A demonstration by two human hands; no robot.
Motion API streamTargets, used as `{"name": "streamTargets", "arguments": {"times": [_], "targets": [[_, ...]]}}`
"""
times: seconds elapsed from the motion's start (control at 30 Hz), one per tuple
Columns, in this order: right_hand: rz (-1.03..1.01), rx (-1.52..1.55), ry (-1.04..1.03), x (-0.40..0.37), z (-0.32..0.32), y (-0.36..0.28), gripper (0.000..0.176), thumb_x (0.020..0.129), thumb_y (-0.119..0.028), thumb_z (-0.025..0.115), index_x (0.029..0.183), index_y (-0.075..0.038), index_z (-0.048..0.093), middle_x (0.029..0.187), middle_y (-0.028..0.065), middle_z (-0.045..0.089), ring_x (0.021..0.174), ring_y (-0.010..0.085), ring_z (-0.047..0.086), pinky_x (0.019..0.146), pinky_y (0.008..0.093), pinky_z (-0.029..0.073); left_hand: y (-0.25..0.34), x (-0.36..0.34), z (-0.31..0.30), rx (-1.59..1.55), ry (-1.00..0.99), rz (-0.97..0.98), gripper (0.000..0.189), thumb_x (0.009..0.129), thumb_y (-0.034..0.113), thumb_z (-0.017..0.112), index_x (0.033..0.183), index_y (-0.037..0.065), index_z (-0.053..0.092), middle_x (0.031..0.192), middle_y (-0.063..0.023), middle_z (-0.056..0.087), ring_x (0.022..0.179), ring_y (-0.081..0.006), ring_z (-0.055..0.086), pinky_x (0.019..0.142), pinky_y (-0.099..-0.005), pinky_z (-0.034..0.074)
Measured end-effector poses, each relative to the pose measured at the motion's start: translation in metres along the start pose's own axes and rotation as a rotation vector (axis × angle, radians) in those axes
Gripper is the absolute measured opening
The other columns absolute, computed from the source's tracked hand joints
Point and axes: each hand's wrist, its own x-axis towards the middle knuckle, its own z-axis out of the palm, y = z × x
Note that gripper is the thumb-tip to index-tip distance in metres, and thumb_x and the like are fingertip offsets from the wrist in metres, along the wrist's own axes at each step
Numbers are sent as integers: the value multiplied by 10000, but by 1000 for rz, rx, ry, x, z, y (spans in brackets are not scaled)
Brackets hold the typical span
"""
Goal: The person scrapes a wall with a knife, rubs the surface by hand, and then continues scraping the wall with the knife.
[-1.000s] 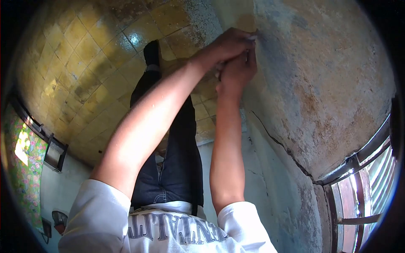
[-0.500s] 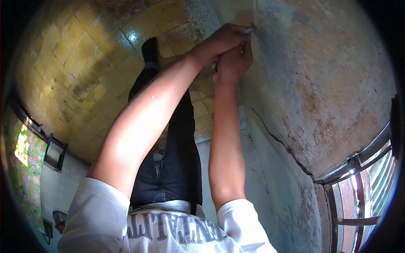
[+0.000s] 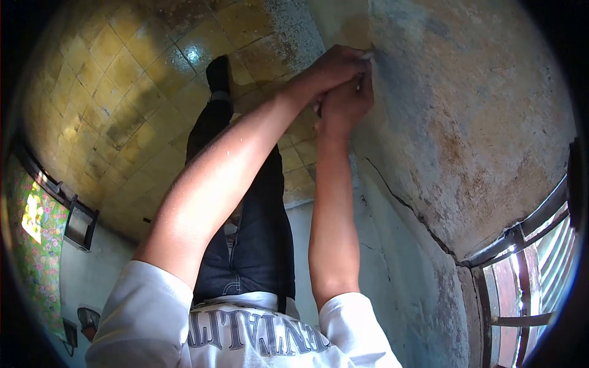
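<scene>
While both arms reach to the far stained wall, the left hand lies clenched over the clenched right hand, a pale tip touching the wall; what they grip is hidden

White shirt, bottom centre of frame: grey block letters, upside down, read roughly "ENTALI"; both ends cut off.
</scene>
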Motion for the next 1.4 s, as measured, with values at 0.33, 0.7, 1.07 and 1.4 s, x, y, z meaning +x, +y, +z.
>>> {"name": "streamTargets", "arguments": {"times": [0.33,0.7,1.07,1.4], "targets": [[-106,17,33,14,9,31,342,996,-205,470,1270,-17,554,712,44,583,467,90,493,386,274,345,-9,10,-5,60,24,40,301,887,237,596,1069,6,662,910,-154,697,808,-195,644,792,-336,504],[-6,-44,-53,23,2,36,335,994,-225,476,1262,-35,538,624,37,521,395,108,443,335,285,298,-11,8,1,6,56,-103,333,928,256,584,1152,17,644,962,-60,673,890,-112,581,807,-319,487],[295,-64,-223,-22,-61,-31,514,933,-149,497,1438,-113,407,687,20,527,434,96,461,342,263,336,-11,-32,26,-60,-18,-27,318,935,288,588,1092,15,631,750,-2,584,667,-68,532,578,-255,454],[352,-49,-313,-4,-39,-64,499,933,-136,456,1430,-113,409,670,34,539,457,106,492,367,266,385,26,-39,16,-269,29,-42,253,940,246,569,1086,41,594,666,7,559,448,-53,463,373,-222,370]]}}
